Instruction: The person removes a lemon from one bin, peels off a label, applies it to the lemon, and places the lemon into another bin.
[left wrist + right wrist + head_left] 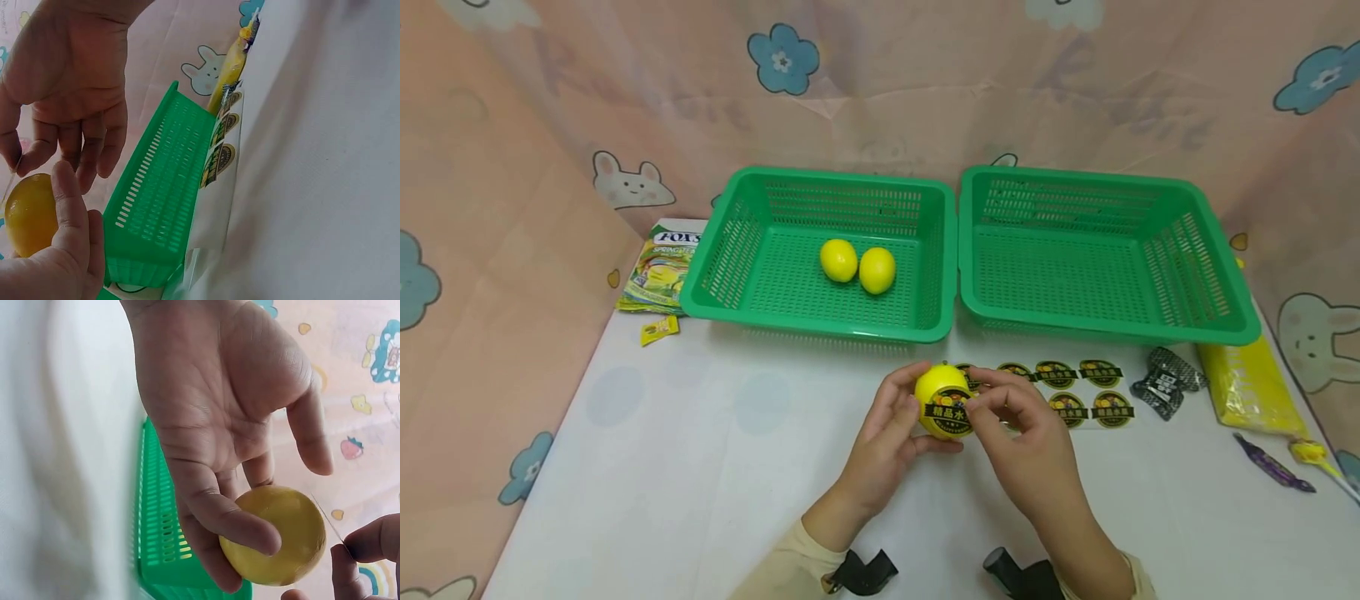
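My left hand (pixel 876 450) holds a yellow lemon (pixel 934 382) above the white table, its fingers and thumb curled round the side. A round black and gold fruit sticker (pixel 949 414) is in front of the lemon, pinched at its right edge by my right hand (pixel 1037 446). From the right wrist view, the sticker (pixel 328 515) shows edge-on as a thin line, standing slightly apart from the lemon (pixel 281 534). My left hand (pixel 200 425) supports the lemon there. In the left wrist view, my right hand (pixel 75 81) bends over the lemon (pixel 31 215).
Two lemons (pixel 857 265) lie in the left green basket (pixel 820 325); the right green basket (pixel 1112 329) stands beside it. Several stickers (pixel 1057 374) lie behind my right hand. Dark wrappers (pixel 1167 383), a yellow packet (pixel 1251 387), purple candy (pixel 1273 463) and a lollipop (pixel 1309 452) lie rightward; a candy bag (pixel 658 271) leftward.
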Tool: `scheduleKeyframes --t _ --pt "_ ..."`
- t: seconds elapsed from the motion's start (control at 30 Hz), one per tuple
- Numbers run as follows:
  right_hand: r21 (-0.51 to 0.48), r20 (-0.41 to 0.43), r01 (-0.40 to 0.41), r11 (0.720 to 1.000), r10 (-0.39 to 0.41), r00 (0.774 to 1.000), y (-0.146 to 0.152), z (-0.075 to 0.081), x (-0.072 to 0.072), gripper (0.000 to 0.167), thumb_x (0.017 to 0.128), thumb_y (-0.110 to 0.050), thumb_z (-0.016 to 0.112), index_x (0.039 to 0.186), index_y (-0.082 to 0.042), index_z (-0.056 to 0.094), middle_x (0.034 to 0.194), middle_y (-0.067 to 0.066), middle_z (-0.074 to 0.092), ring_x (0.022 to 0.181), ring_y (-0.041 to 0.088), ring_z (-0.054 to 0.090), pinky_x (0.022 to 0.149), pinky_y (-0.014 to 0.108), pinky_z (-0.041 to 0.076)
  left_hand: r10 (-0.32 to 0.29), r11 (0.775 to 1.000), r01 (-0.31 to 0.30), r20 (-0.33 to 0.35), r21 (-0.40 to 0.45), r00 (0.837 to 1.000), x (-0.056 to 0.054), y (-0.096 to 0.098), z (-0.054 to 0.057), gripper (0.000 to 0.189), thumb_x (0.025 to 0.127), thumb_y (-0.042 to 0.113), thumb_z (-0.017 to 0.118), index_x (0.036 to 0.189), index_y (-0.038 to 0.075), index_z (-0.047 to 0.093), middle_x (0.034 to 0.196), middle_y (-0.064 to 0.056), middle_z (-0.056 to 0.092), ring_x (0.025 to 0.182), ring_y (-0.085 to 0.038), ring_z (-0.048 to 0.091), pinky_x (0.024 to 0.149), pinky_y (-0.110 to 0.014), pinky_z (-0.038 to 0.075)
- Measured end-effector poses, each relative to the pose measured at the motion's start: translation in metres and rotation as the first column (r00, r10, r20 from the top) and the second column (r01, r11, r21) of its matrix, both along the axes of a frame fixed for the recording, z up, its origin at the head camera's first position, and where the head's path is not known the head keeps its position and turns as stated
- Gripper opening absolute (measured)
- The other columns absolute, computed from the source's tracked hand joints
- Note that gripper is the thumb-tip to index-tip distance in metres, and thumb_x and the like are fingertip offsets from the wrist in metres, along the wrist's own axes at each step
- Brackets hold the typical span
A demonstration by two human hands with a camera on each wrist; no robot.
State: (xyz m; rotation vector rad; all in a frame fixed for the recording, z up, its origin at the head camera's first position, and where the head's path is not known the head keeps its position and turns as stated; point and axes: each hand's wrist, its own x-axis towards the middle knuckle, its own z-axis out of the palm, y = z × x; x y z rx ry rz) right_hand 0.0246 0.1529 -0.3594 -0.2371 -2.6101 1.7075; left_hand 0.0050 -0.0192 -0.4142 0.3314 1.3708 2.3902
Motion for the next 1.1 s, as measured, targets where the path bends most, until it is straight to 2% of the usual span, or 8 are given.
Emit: scheduleKeyframes --t 0.13,0.3,0.4,0.57,0.83,0.97,1.1 --pt "0.017 0.000 0.004 1.000 -0.004 1.000 -0.001 0.000 0.000 0.016 0.102 -0.017 0.071 0.089 -0.009 0.074 0.136 -0.006 0.066 0.124 0.020 0.063 0.095 0.031 0.049 0.010 1.000 -0.010 -0.003 0.010 1.000 0.001 0.001 0.000 0.051 0.114 0.017 0.042 0.159 0.000 0.025 0.156 -0.018 0.042 0.109 -0.022 0.065 0.086 -0.036 0.061" --pt "0.021 -0.029 0.000 1.000 0.001 1.000 -0.001 -0.001 -0.001 0.015 0.101 -0.016 0.072 0.088 -0.009 0.073 0.135 -0.005 0.067 0.126 0.022 0.062 0.100 0.046 0.049 0.015 1.000 -0.015 0.001 0.014 1.000 0.000 0.001 -0.001 0.049 0.114 0.014 0.046 0.157 0.002 0.028 0.156 -0.017 0.044 0.105 -0.021 0.067 0.085 -0.035 0.061" --pt "0.029 -0.059 0.000 1.000 0.002 0.998 -0.001 -0.002 0.000 0.013 0.100 -0.014 0.074 0.088 -0.009 0.073 0.134 -0.004 0.068 0.127 0.023 0.062 0.100 0.050 0.047 0.018 1.000 -0.018 0.002 0.013 1.000 -0.001 0.002 -0.001 0.048 0.114 0.013 0.047 0.156 0.002 0.028 0.156 -0.016 0.042 0.105 -0.021 0.067 0.085 -0.035 0.061" --pt "0.108 -0.100 0.014 0.994 -0.004 0.995 -0.001 -0.003 -0.001 0.008 0.097 -0.017 0.078 0.090 -0.014 0.077 0.133 -0.005 0.069 0.125 0.021 0.063 0.093 0.050 0.048 0.034 0.999 -0.034 0.007 0.012 0.999 -0.002 0.003 0.000 0.046 0.113 0.009 0.045 0.155 0.001 0.026 0.156 -0.014 0.038 0.107 -0.019 0.065 0.084 -0.035 0.061" --pt "0.188 -0.126 0.034 0.982 -0.011 0.992 -0.001 -0.003 -0.001 0.009 0.093 -0.022 0.086 0.095 -0.015 0.081 0.132 -0.006 0.069 0.128 0.021 0.060 0.091 0.047 0.048 0.063 0.997 -0.063 0.011 0.040 0.998 -0.001 0.002 -0.003 0.047 0.113 0.008 0.047 0.154 0.000 0.027 0.155 -0.013 0.040 0.109 -0.019 0.064 0.083 -0.034 0.061" --pt "0.149 -0.084 0.029 0.988 -0.017 0.996 0.000 -0.005 0.000 0.030 0.088 -0.023 0.090 0.111 -0.009 0.076 0.135 -0.003 0.068 0.122 0.021 0.062 0.096 0.039 0.050 0.011 0.995 -0.015 0.038 0.100 0.999 0.002 -0.003 -0.010 0.041 0.114 0.018 0.050 0.151 0.010 0.035 0.150 -0.009 0.047 0.105 -0.020 0.064 0.082 -0.034 0.060" --pt "0.058 0.024 -0.019 0.998 0.018 1.000 0.002 -0.007 0.002 0.048 0.088 -0.026 0.090 0.127 -0.008 0.068 0.143 0.001 0.064 0.123 0.022 0.060 0.106 0.041 0.045 -0.117 0.970 0.101 0.062 0.219 0.991 0.002 -0.012 -0.016 0.036 0.112 0.029 0.053 0.145 0.024 0.042 0.142 -0.004 0.054 0.107 -0.020 0.065 0.084 -0.035 0.060"
